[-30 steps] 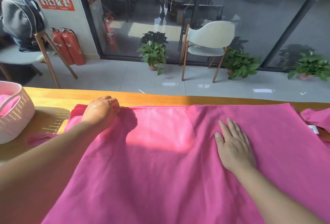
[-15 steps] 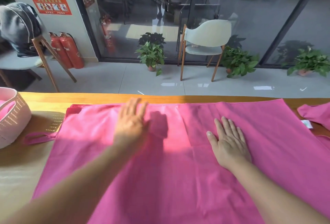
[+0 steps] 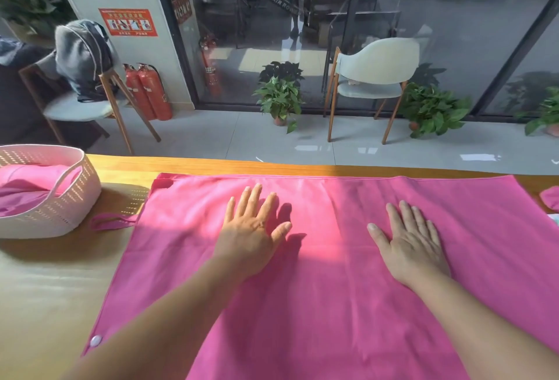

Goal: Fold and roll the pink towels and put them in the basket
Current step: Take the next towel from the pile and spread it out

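Observation:
A large pink towel (image 3: 317,304) lies spread flat over the wooden table (image 3: 54,295). My left hand (image 3: 252,228) rests palm down on it left of centre, fingers straight and spread. My right hand (image 3: 408,243) lies flat on the towel to the right, fingers straight. At the far left stands a white perforated basket (image 3: 60,207) with pink towel cloth (image 3: 27,189) inside. A thin pink loop (image 3: 112,220) sticks out from the towel's left edge, and a white snap (image 3: 96,341) shows on its near left edge.
Part of another pink towel (image 3: 550,198) peeks in at the right edge. Beyond the table's far edge are a tiled floor, a white chair (image 3: 375,77), potted plants (image 3: 279,98), red fire extinguishers (image 3: 148,92) and a chair with a grey backpack (image 3: 81,59).
My left hand let go of the towel's far left corner, opened, and slid right across the cloth to lie flat. The right hand stayed flat. The view shifted left, showing more of the basket.

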Motion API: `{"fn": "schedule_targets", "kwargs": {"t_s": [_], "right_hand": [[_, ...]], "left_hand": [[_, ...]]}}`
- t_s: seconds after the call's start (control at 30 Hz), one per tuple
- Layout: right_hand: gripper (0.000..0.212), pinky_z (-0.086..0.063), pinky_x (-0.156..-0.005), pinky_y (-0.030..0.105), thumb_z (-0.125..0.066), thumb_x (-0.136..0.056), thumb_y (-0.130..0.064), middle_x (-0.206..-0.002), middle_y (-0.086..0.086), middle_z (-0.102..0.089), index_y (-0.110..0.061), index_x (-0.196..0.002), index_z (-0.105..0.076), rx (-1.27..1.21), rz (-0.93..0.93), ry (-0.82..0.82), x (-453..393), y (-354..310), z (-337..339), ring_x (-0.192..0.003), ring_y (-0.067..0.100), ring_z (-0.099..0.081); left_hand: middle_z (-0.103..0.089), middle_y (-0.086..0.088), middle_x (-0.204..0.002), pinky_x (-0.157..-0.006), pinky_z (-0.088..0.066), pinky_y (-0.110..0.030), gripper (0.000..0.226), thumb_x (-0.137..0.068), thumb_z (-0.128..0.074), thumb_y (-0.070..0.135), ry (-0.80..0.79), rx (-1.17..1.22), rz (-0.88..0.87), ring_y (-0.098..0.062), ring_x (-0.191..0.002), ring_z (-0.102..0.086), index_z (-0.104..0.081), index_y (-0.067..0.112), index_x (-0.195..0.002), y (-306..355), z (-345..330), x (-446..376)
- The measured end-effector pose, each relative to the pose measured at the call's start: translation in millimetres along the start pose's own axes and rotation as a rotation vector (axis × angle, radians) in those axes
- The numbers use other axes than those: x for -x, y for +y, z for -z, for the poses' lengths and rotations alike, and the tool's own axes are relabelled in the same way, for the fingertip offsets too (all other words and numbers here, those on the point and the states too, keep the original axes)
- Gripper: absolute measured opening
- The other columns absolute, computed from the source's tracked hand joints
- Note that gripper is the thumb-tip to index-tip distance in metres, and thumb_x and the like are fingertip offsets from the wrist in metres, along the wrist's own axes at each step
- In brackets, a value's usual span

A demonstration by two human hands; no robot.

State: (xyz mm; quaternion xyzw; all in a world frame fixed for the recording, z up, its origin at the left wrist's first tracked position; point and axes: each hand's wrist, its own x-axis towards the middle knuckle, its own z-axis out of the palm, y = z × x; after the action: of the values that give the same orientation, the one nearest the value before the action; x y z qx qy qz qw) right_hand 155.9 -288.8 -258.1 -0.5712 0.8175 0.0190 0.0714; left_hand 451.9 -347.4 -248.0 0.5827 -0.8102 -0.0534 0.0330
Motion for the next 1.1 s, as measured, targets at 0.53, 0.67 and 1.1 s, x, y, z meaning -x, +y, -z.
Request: {"fn": "schedule_targets", "kwargs": {"t_s": [0.53,0.67,1.1], "right_hand": [[0.089,0.003,-0.123,0.037,0.010,-0.081,-0.072,-0.166,-0.003,0.007,-0.027,-0.158,0.003,0.012,0.012,0.056,2.4,-1.3,-1.4,-0.152,0.014,0.006],[0.089,0.004,-0.123,0.037,0.010,-0.081,-0.073,-0.166,-0.004,0.010,-0.028,-0.158,0.004,-0.002,0.014,0.055,2.8,-2.8,-2.6,-0.152,0.013,0.008],[0.086,0.004,-0.124,0.038,0.006,-0.086,-0.073,-0.166,-0.004,0.008,-0.027,-0.158,0.001,-0.015,0.006,0.083,0.1,-1.7,-5.4,-0.152,0.014,0.007]], "left_hand": [[0.000,0.002,-0.164,-0.122,0.002,-0.040,0.085,-0.085,-0.017,0.077,-0.035,0.021,0.264,-0.016,-0.151,0.005,-0.013,0.030,-0.156,-118.5,13.9,-13.5],[0.002,0.006,-0.164,-0.121,0.000,-0.044,0.094,-0.074,-0.003,0.084,-0.065,-0.061,0.272,-0.018,-0.151,0.004,-0.008,0.036,-0.155,-134.5,13.0,-22.9],[0.009,0.000,-0.164,-0.121,0.005,-0.044,0.070,-0.097,-0.020,0.062,0.048,0.109,0.095,-0.017,-0.150,0.013,-0.009,0.027,-0.156,-20.3,8.4,-20.0]]}}
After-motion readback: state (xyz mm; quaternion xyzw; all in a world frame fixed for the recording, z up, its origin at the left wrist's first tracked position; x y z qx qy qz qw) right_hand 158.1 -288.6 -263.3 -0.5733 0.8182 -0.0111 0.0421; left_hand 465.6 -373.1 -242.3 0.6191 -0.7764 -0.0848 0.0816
